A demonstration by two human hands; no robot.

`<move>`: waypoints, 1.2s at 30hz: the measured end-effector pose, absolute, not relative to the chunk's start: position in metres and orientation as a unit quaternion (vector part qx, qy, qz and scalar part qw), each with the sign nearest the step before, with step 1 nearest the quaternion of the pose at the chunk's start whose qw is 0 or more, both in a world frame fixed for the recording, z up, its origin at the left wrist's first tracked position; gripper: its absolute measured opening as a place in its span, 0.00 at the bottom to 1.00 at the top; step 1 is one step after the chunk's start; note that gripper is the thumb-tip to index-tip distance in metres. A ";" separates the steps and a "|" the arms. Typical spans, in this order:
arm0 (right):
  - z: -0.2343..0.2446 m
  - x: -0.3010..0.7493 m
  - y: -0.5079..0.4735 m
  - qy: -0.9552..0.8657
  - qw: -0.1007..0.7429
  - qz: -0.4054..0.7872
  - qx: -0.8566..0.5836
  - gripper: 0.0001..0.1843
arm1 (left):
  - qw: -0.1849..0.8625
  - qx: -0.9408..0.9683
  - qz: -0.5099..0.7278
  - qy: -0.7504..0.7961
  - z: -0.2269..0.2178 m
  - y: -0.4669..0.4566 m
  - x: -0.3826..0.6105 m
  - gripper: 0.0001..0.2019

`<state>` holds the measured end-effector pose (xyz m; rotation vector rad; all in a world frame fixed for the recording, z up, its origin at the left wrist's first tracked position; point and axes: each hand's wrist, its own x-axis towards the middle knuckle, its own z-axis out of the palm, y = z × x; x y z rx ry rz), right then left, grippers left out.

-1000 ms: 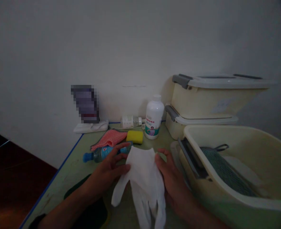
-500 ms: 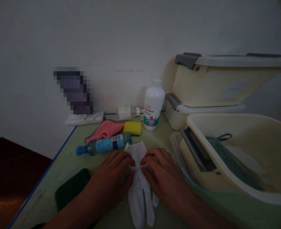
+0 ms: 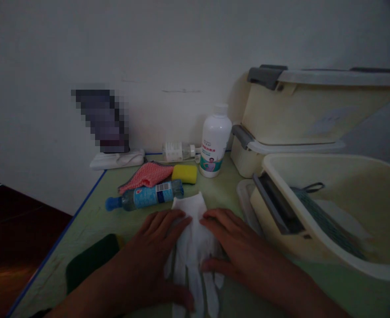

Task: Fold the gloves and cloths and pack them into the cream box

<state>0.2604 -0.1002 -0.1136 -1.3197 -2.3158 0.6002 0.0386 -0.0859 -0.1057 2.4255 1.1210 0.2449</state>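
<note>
A white glove [image 3: 195, 240] lies flat on the green tabletop, its cuff pointing away from me and its fingers toward me. My left hand [image 3: 153, 251] rests on the glove's left side, fingers extended and thumb spread low across its fingers. On the other side, my right hand [image 3: 236, 247] touches the glove with its fingertips, thumb held apart. Both hands are open. Just beyond the cuff, a blue-labelled bottle [image 3: 148, 197] with a blue cap lies on its side. A dark green scouring sponge [image 3: 91, 260] is partly hidden by my left forearm.
Behind the bottle are a pink cloth [image 3: 147, 175], a yellow sponge [image 3: 184, 174], a small clear bottle [image 3: 177, 151] on its side and an upright white bottle [image 3: 215, 143]. To the right stand stacked lidded boxes [image 3: 301, 112] and an open cream bin [image 3: 277, 247] holding a grey-green cloth [image 3: 327, 225].
My fingers have gone from pinching the glove's bunched middle to lying spread on it. The glove is now flatter and wider, and the view has shifted slightly.
</note>
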 end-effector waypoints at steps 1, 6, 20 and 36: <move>-0.113 0.257 -0.099 -0.831 0.214 0.200 -0.473 0.22 | 0.218 0.882 0.093 0.407 -0.104 -0.085 0.041 0.41; -0.126 0.245 -0.094 -0.852 0.207 0.124 -0.464 0.17 | 0.108 0.900 0.115 0.406 -0.109 -0.077 0.045 0.17; -0.107 0.243 -0.100 -0.868 0.123 0.106 -0.469 0.12 | -0.022 0.909 0.081 0.408 -0.109 -0.074 0.044 0.11; -0.123 0.249 -0.085 -0.843 0.149 0.088 -0.509 0.18 | 0.102 0.883 0.084 0.450 -0.112 -0.067 0.038 0.12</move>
